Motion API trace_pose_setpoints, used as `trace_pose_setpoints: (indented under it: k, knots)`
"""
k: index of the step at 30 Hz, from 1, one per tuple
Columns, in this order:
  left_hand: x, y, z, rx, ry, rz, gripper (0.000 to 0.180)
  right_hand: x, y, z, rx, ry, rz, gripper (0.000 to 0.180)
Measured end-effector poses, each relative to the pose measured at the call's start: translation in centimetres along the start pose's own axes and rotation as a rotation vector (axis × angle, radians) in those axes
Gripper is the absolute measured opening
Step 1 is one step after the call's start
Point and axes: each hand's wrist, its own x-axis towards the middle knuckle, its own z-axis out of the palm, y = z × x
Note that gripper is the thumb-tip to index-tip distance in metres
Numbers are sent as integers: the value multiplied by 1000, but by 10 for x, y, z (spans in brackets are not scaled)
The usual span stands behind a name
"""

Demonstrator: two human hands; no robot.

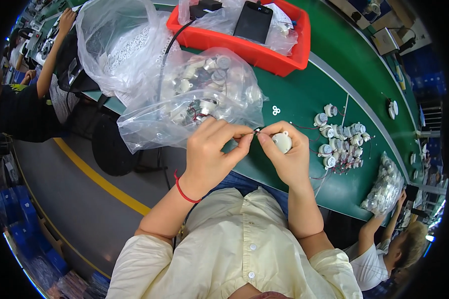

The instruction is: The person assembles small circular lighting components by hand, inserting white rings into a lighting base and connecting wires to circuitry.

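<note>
My left hand (217, 149), with a red cord at its wrist, has thumb and forefinger pinched on a small dark wire end (257, 130). Facing it, fingertips almost touching, my right hand (292, 159) is closed on a round white motor-like part (283, 142) with small lugs at its rim. Its thumb and forefinger also meet at the dark wire end. Just beyond my hands lies a clear plastic bag (214, 94) of similar white and metal parts with red wires. To the right, several such parts (340, 142) lie grouped on the green table (284, 99).
Small white rings (276, 110) lie beyond my right hand. A bag of white rings (124, 47) stands far left, beside a red bin (297, 60) bearing a black phone (253, 22). Another filled bag (385, 189) sits right, near a person (384, 254). Someone else (30, 104) works left.
</note>
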Motion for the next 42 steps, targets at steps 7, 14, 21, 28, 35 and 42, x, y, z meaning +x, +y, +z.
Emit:
trace_pose_setpoints:
  k: [7, 14, 21, 28, 35, 42]
  knots:
    - [1, 2, 1, -174, -73, -210, 9, -2, 3, 4, -368, 52, -381, 10]
    - [-1, 2, -2, -298, -176, -319, 9, 5, 13, -6, -490, -77, -688, 16]
    - [3, 6, -3, -386, -267, -401, 9, 3, 24, -12, -35, -146, -349, 9]
    - [0, 0, -1, -523, -311, -496, 12, 1, 37, -3, 280, -198, -208, 5]
    - [4, -9, -8, -804, -484, -543, 14, 6, 33, -11, 851, -378, 427, 8]
    - [6, -18, -9, -965, -581, -604, 15, 10, 30, -16, 893, -511, 530, 8]
